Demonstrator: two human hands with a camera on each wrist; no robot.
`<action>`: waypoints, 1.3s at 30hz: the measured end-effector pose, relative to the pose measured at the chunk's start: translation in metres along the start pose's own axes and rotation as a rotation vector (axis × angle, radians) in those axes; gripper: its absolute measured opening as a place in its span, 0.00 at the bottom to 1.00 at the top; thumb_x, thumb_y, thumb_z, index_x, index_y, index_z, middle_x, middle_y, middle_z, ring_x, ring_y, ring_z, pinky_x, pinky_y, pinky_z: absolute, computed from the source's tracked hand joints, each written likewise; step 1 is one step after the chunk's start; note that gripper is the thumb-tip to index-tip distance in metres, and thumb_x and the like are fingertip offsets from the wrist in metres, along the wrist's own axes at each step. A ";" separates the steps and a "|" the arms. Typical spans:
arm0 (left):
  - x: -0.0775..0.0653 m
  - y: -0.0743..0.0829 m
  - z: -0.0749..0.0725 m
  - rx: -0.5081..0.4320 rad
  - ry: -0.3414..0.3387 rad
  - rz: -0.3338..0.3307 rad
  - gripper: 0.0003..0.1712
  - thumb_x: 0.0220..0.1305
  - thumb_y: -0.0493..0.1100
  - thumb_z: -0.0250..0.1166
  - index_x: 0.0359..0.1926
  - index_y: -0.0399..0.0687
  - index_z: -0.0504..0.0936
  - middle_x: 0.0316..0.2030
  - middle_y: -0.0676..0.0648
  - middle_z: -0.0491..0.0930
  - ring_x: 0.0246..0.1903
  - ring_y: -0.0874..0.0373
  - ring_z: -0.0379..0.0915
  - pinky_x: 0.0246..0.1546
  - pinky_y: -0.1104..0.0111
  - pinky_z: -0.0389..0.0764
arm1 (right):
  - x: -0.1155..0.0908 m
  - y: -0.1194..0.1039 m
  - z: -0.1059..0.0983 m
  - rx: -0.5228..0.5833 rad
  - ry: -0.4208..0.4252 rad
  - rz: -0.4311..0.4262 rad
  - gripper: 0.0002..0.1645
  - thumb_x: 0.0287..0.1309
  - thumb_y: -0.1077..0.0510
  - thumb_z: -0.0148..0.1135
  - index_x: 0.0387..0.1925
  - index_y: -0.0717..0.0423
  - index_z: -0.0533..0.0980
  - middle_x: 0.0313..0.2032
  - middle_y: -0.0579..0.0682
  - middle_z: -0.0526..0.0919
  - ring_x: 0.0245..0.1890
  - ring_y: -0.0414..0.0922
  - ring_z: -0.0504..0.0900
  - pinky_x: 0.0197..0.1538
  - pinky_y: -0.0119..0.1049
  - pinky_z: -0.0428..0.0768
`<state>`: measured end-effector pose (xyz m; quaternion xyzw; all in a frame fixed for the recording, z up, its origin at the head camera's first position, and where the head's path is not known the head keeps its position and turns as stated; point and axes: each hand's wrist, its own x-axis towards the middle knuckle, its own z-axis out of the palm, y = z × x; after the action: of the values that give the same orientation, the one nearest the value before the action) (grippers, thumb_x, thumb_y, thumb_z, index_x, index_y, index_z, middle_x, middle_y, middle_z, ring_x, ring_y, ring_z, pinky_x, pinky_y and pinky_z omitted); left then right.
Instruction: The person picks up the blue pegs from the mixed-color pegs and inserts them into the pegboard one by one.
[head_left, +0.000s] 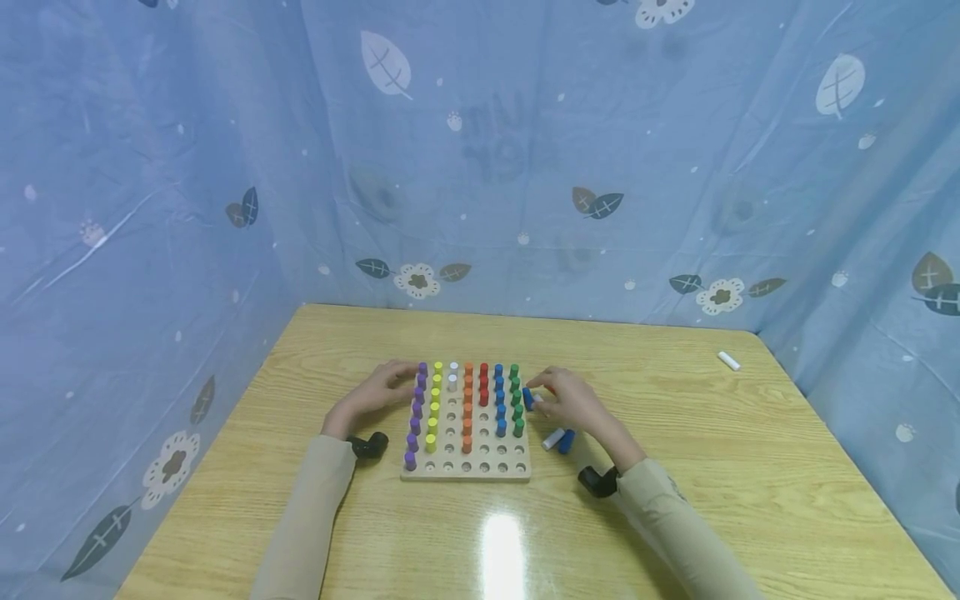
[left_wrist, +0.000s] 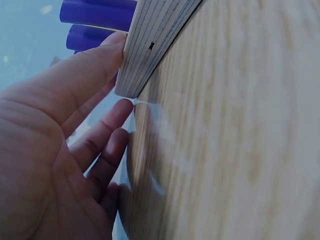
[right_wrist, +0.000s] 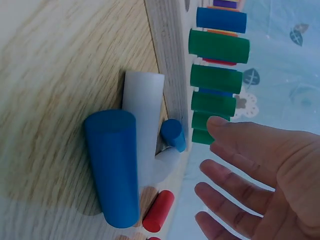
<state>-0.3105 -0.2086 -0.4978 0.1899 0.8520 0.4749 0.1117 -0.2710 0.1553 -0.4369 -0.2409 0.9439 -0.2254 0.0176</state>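
A wooden pegboard (head_left: 465, 477) lies flat on the table, with rows of purple, yellow, white, orange, red, blue and green pegs standing in it. My left hand (head_left: 375, 392) is at its left side; in the left wrist view the thumb (left_wrist: 92, 65) reaches the board's edge beside the purple pegs (left_wrist: 100, 15), the other fingers spread loosely. On the right, my right hand (head_left: 573, 402) hovers by the green pegs (right_wrist: 217, 79), fingers apart and holding nothing. Loose beneath it lie a blue peg (right_wrist: 112, 170), a white peg (right_wrist: 144, 110), a smaller-looking blue peg (right_wrist: 173, 134) and a red peg (right_wrist: 159, 211).
One white peg (head_left: 728, 361) lies alone toward the table's far right. Empty holes show in the front rows of the board. A blue patterned curtain (head_left: 480, 167) surrounds the wooden table (head_left: 675, 517) at the back and sides.
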 end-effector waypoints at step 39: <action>-0.001 0.003 -0.001 0.016 -0.009 -0.067 0.33 0.59 0.57 0.62 0.64 0.57 0.66 0.64 0.48 0.61 0.66 0.47 0.48 0.66 0.44 0.50 | 0.014 0.013 0.014 -0.118 -0.022 -0.025 0.26 0.48 0.51 0.70 0.51 0.54 0.77 0.46 0.53 0.81 0.44 0.51 0.78 0.47 0.52 0.76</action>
<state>-0.3091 -0.2084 -0.4950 0.1641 0.8611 0.4633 0.1301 -0.2867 0.1530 -0.4537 -0.2556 0.9523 -0.1667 0.0107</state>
